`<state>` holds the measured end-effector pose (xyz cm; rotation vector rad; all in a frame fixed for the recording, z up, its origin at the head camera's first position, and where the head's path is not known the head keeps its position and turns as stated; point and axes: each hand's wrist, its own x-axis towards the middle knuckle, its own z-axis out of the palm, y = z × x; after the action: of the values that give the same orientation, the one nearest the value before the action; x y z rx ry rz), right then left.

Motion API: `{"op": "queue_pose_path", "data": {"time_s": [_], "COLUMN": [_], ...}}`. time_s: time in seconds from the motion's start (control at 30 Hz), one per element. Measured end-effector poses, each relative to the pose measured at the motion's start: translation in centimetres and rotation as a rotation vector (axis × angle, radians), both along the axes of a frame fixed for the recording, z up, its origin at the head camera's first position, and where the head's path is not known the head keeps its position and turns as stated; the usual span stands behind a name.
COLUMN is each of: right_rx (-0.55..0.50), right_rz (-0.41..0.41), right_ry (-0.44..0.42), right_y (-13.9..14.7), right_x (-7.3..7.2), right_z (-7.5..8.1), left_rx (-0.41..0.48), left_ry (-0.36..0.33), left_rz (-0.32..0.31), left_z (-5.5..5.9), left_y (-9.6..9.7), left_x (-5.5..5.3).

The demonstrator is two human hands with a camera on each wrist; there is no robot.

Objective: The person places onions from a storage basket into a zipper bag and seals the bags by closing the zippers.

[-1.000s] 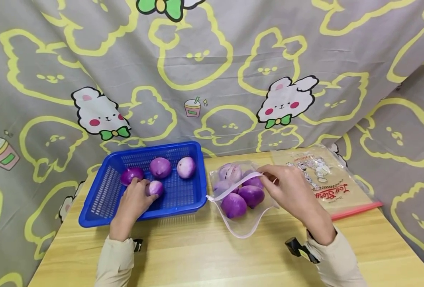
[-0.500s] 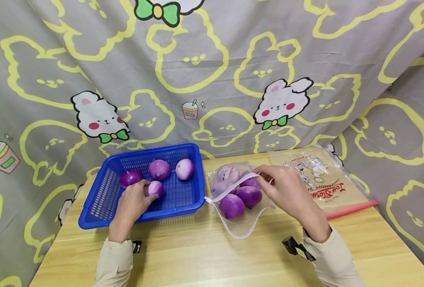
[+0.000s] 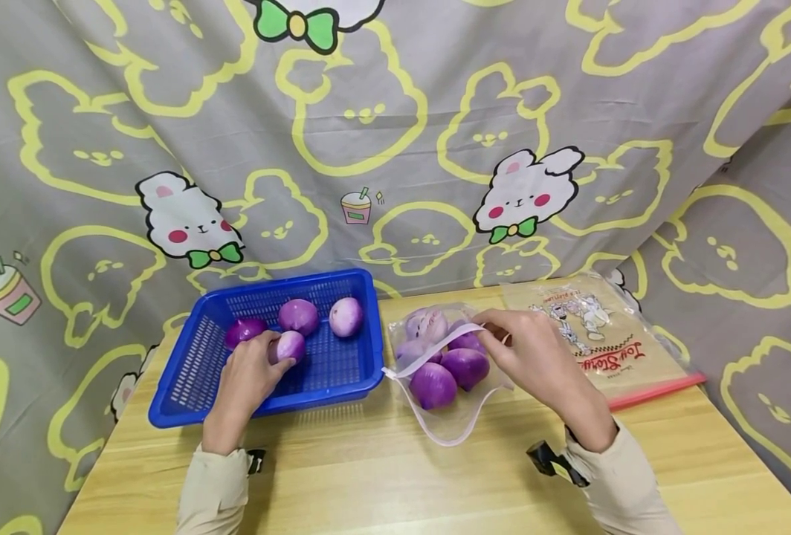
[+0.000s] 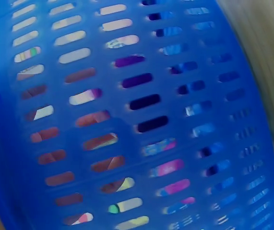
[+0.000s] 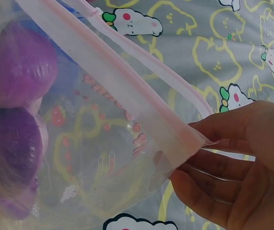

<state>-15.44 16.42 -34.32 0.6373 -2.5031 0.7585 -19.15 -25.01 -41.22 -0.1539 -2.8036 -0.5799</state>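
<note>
Inside the blue plastic basket (image 3: 334,377), my left hand (image 3: 251,375) grips a small pale purple onion (image 3: 291,347) between thumb and fingers. A dark red onion (image 3: 241,332), a purple onion (image 3: 298,317) and a paler onion (image 3: 346,317) lie around it. To the right, a clear zip bag (image 5: 113,158) stands with its mouth open, several purple onions (image 3: 433,385) inside. My right hand (image 3: 528,348) pinches the zip edge at the bag's corner, seen close up in the right wrist view. Slots of the basket wall (image 4: 122,136) fill the left wrist view, hiding most of the left hand.
A flat transparent bag (image 3: 603,327) with cartoon print and a red slider strip (image 3: 659,391) lies at the table's right. The wooden table (image 3: 369,483) meets a grey patterned curtain (image 3: 395,178) at the back.
My left hand has lifted the small onion slightly within the basket. The right hand keeps its pinch on the bag. The whole head view has shifted a little.
</note>
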Motion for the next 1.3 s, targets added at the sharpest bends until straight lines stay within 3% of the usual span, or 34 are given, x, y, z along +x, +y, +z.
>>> {"op": "queue_pose_path", "data": {"time_s": [0.57, 1.3], "right_rx": [0.004, -0.01], "right_rz": [0.0, 0.009], "right_ry": [0.008, 0.011], "right_y": [0.0, 0.2], "right_x": [0.1, 0.1], "right_z": [0.0, 0.0], "left_rx": [0.027, 0.029], "left_ry": [0.062, 0.163], "left_rz": [-0.041, -0.172], "left_z": [1.1, 4.3], "left_y": [1.3, 5.5], "left_x": [0.7, 3.4]}}
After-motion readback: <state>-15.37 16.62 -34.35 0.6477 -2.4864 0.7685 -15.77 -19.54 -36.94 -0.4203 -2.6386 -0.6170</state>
